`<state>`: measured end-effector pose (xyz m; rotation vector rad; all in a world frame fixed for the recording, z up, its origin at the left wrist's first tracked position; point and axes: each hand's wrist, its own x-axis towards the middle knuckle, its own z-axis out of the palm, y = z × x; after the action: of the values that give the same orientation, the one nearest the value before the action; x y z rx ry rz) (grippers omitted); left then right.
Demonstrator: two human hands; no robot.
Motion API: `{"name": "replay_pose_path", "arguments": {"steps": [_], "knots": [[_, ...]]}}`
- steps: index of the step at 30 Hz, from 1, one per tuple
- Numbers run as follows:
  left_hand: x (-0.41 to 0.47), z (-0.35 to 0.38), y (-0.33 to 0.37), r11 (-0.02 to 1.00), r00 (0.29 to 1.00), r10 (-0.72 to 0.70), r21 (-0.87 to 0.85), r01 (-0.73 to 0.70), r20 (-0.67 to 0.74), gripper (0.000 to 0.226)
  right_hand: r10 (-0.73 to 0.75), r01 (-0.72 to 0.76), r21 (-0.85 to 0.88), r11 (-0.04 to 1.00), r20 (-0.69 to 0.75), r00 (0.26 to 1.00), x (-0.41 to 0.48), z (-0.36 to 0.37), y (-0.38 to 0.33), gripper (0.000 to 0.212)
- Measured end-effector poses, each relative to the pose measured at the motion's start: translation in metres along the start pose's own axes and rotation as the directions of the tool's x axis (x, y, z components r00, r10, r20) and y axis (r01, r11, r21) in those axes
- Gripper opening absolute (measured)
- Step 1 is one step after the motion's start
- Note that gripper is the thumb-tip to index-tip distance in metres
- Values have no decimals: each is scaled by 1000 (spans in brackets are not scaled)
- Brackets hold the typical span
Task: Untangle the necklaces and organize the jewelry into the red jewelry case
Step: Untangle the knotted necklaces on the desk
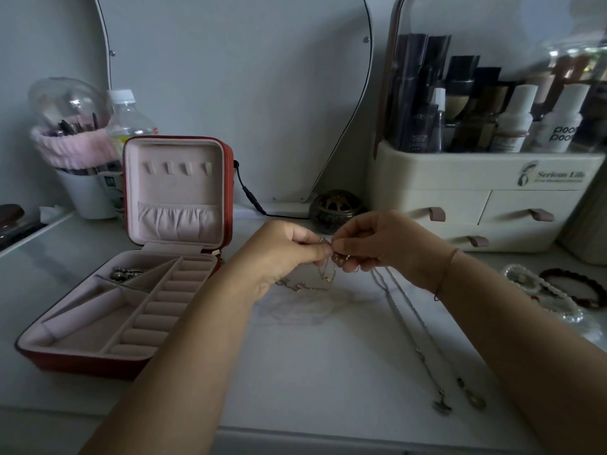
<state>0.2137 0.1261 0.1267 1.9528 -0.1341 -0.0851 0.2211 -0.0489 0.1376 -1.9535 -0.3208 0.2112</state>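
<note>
Silver thin-chain necklaces (327, 278), tangled, are pinched in a narrow grip by both the left hand (285, 254) and the right hand (377, 246) just above the white tabletop (312, 372), right of the open red jewelry case (98, 364); loops are best loosened gently, never pulled taut.

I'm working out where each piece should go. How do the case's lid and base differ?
The lid stands upright; the base lies flat on the table. The lid has four hooks and a gathered pocket; the base has angled compartments and a row of ring rolls. The lid's hooks are bare; the base has one dark piece in a rear compartment. Both are red outside and pink-lined inside.
</note>
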Motion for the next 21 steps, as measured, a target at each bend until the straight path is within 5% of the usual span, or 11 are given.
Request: {"name": "replay_pose_path", "arguments": {"steps": [5, 21], "knots": [[-1, -1, 3, 1000, 999, -8, -19, 9, 44, 5, 18, -29, 144, 989, 76, 997, -2, -5, -2, 22], [-3, 0, 9, 980, 994, -107, -165, 110, 30, 9, 25, -66, 312, 948, 134, 991, -1, -8, -4, 25]]}}
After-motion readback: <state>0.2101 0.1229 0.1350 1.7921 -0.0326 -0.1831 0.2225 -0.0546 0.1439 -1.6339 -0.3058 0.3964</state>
